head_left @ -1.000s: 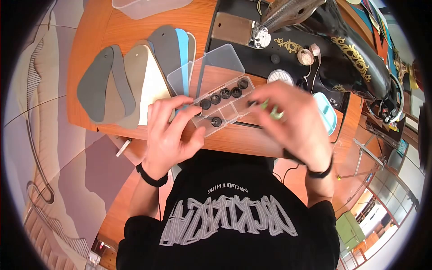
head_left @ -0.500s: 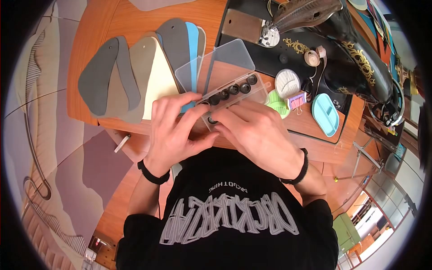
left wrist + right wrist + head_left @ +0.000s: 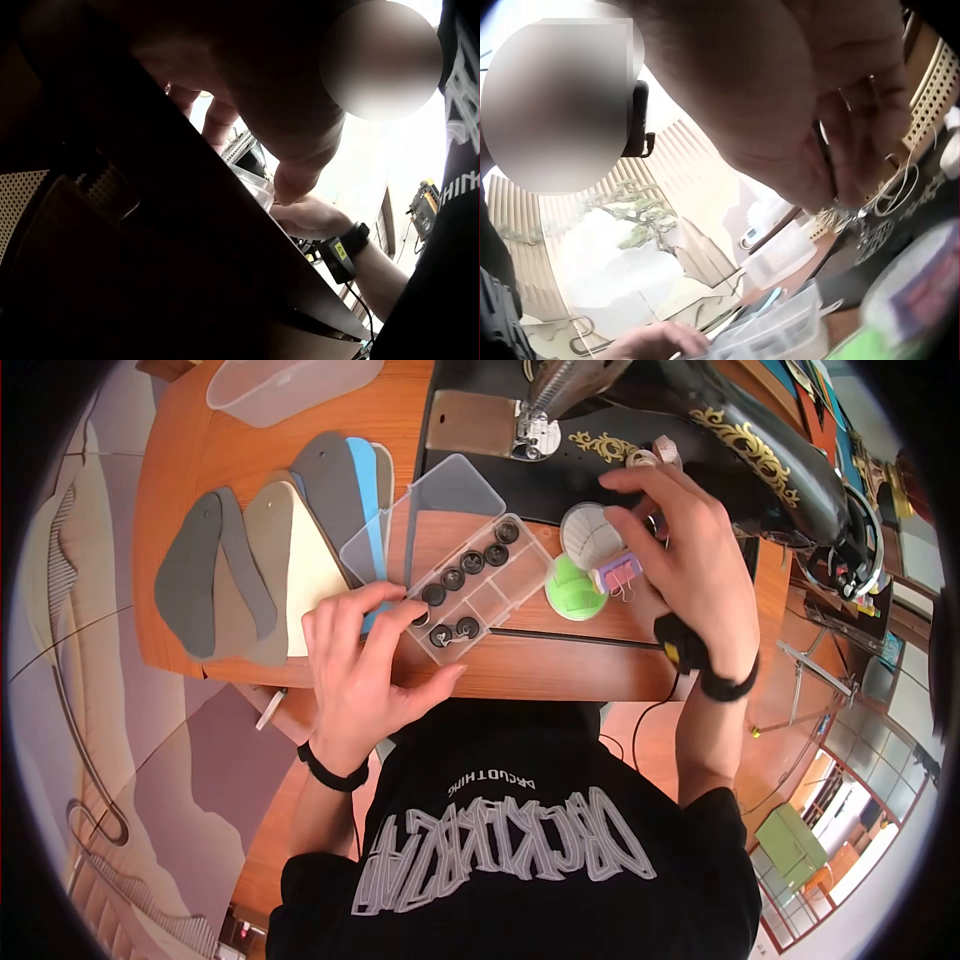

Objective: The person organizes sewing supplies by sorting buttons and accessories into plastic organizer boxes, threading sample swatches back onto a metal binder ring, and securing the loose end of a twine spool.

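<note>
An open clear plastic box with its lid folded back lies on the table in the head view. Several black bobbin-like rounds line its far row, and two more sit in a near compartment at the left. My left hand rests its fingertips on the box's left end, thumb spread away. My right hand hovers at the right, fingers loosely bent and thumb apart, over a white round dish and a purple holder with pink clips. Nothing shows between its fingers.
A green round dish touches the purple holder. Behind stands a black sewing machine, with a rolled tape measure on its bed. Grey, beige and blue flat templates fan out at the left. A clear tub stands at the back.
My right hand came in to the box, then drew back right over the dishes. The near left compartment now shows two black rounds instead of one. My left hand stayed at the box.
</note>
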